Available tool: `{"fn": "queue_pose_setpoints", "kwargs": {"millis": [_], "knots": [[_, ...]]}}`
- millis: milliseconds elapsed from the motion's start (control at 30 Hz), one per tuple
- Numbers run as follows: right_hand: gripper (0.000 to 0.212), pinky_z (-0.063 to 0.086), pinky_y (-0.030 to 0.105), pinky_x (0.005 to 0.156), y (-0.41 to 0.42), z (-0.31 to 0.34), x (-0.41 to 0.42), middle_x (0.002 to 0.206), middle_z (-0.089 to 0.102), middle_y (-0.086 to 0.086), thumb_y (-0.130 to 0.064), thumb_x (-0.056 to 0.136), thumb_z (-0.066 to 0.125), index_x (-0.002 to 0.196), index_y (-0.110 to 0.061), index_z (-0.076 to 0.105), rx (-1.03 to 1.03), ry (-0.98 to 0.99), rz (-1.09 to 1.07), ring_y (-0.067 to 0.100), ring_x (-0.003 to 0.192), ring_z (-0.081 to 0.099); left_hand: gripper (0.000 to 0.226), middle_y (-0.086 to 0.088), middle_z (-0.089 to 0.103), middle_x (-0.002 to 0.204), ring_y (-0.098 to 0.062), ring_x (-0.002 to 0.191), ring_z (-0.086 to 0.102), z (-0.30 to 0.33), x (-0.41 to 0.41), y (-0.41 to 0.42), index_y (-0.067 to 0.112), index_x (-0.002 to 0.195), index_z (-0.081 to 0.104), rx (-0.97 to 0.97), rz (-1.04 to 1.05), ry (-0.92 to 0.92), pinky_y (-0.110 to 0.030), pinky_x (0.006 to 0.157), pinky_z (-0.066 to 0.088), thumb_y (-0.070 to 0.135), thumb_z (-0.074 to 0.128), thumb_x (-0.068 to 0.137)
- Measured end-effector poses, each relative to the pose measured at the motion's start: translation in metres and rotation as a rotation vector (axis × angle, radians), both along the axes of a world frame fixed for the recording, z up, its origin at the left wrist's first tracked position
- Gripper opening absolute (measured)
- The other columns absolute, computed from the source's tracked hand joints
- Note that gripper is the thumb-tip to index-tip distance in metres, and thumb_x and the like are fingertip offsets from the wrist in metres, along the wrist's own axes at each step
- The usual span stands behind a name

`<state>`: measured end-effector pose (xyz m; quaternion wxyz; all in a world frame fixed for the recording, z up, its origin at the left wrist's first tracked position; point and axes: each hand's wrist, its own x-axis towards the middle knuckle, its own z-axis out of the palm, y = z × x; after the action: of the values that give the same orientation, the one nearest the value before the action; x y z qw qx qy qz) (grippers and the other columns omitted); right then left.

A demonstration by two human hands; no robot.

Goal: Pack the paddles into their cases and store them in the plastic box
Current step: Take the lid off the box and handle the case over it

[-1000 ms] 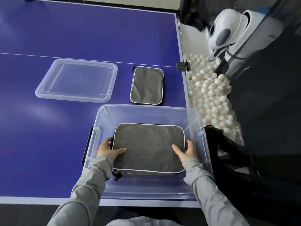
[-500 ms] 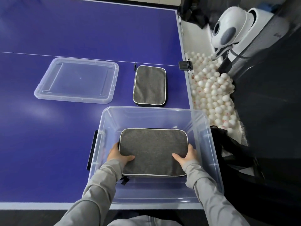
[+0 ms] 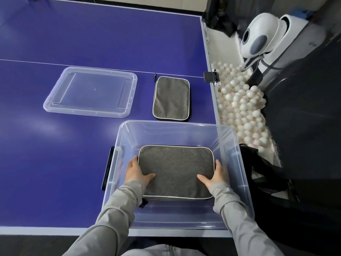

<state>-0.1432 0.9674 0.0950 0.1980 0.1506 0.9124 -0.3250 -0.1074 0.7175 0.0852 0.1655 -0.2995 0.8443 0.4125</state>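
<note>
Both hands are holding a grey case (image 3: 176,170) inside the clear box (image 3: 238,156), each grip closed on a short side of the case. The left hand (image 3: 137,172) is clasping the left side, thumb lying across the fabric top and fingers curling down past the side; the right hand (image 3: 215,175) is mirroring it on the right. The case is lying flat and level between them, low in the box, though whether it is touching the bottom cannot be told. A black strap end is poking out at its near left corner. Grey sleeves are reaching in over the box's near rim. The box is sitting at the near right corner of the blue surface (image 3: 55,154), its black latch on the left wall. Just beyond its far rim, a second case (image 3: 171,98) is lying flat on the surface. To the left of that, well apart, the lid (image 3: 90,92) is lying flat. Off the surface's right edge, white balls (image 3: 241,106) are lying heaped beside a white machine (image 3: 258,36).
</note>
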Motion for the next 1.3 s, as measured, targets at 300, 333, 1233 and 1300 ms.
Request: {"fn": "queue_pose_setpoints", "kwargs": {"millis": [300,333,1233,1300], "knots": [[0.072,0.017,0.034,0.115,-0.026,0.034,0.000,0.144,0.033,0.021,-0.022,0.083,0.067,0.140,0.001,0.030,0.030,0.317,0.354,0.033,0.136,0.029,0.073,-0.005,0.025,0.153,-0.021,0.142,0.022,0.054,0.002,0.014,0.011,0.146,0.024,-0.250,-0.273,0.252,-0.028,0.116,0.015,0.031,0.062,0.087],[0.071,0.017,0.034,0.114,-0.032,0.038,-0.001,0.143,0.035,0.022,-0.022,0.083,0.067,0.139,0.001,0.031,0.031,0.337,0.400,0.033,0.135,0.030,0.071,-0.006,0.024,0.153,-0.021,0.143,0.020,0.061,0.005,0.011,0.011,0.146,0.024,-0.283,-0.267,0.266,-0.029,0.116,0.014,0.032,0.060,0.088],[0.052,0.020,0.033,0.114,-0.416,0.000,0.235,0.147,0.033,0.008,-0.026,0.094,0.046,0.141,-0.011,0.029,0.223,0.248,1.629,0.023,0.137,0.028,0.066,-0.007,0.016,0.157,-0.025,0.144,0.018,-0.026,0.355,-0.243,0.010,0.148,0.021,-0.205,0.468,-0.144,-0.034,0.117,0.018,0.028,0.053,0.093],[0.053,0.021,0.034,0.115,-0.433,-0.014,0.263,0.149,0.031,0.007,-0.025,0.095,0.046,0.143,-0.011,0.027,0.315,0.157,1.722,0.023,0.139,0.026,0.066,-0.009,0.019,0.156,-0.026,0.143,0.020,-0.038,0.390,-0.256,0.009,0.147,0.021,-0.172,0.493,-0.234,-0.035,0.117,0.020,0.029,0.053,0.093]]}}
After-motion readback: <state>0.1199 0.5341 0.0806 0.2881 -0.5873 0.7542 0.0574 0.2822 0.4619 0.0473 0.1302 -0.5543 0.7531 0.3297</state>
